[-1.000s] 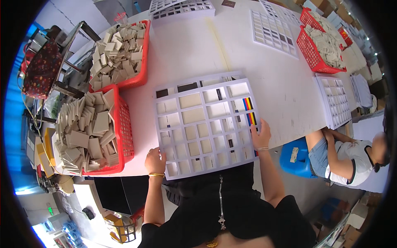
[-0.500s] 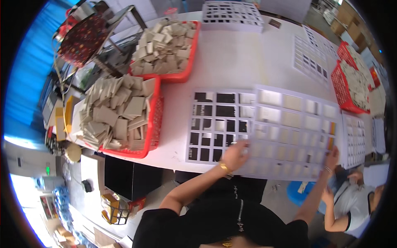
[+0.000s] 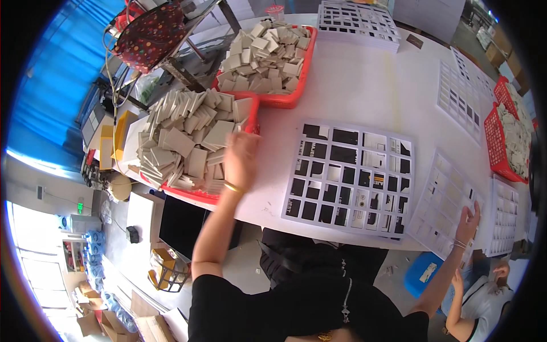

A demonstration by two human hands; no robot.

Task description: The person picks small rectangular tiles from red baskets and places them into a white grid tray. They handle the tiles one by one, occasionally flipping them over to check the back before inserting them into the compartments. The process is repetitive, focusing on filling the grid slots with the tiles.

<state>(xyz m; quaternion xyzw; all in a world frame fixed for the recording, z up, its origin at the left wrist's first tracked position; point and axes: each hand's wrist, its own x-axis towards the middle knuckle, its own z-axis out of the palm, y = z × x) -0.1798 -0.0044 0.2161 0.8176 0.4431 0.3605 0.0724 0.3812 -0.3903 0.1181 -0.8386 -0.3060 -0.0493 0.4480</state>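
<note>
pale-filled grid (image 3: 444,199) moved right along the near table edge (image 3: 270,214), right hand (image 3: 467,225) gripping it; dark-celled grid (image 3: 350,179) seems unfilled; left hand (image 3: 241,162) blurred, grip unclear.

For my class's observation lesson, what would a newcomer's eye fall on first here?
Probably two red baskets at the left, heaped with pale flat pieces, the blurred left hand at the nearer one's right side. Next, the dark-celled grid board near the picture's middle, and right of it a paler board with the right hand at its edge.
</note>
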